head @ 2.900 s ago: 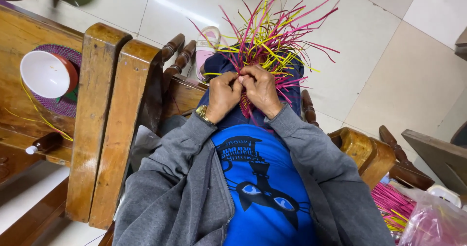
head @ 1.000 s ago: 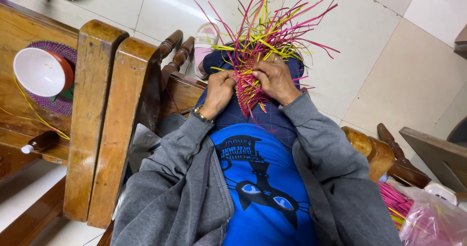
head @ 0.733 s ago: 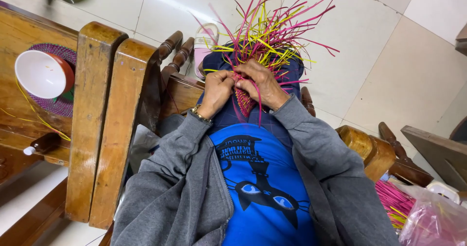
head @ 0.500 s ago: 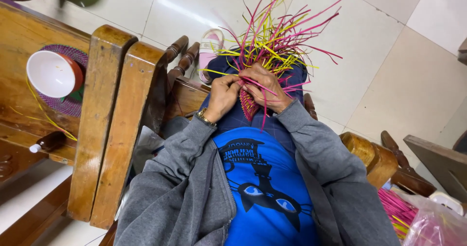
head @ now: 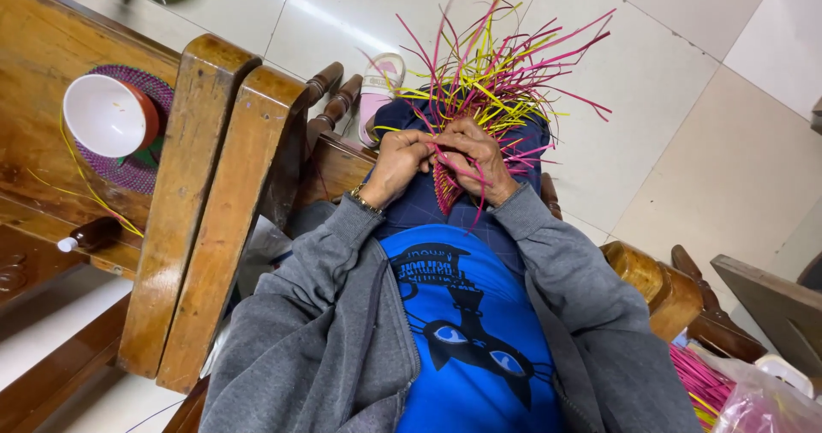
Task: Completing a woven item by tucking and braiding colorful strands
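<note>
A woven piece of pink and yellow strips [head: 492, 86] rests on my lap, its loose ends fanning out over the tiled floor. My left hand [head: 401, 161] pinches strips at the piece's left side. My right hand [head: 476, 155] grips the woven part and a pink strip beside it. The two hands nearly touch. A bracelet shows on my left wrist. Grey sleeves cover both arms above a blue shirt with a cat print.
A wooden chair arm [head: 193, 202] stands at my left. Beyond it a wooden table carries a white bowl [head: 107, 114] on a purple woven mat and a small brown bottle [head: 90, 233]. A pink sandal [head: 378, 86] lies on the floor. A plastic bag of spare strips [head: 728, 394] sits at lower right.
Both hands kept working the strips in small motions at the same spot on my lap. The view shifted slightly; the loose ends swayed.
</note>
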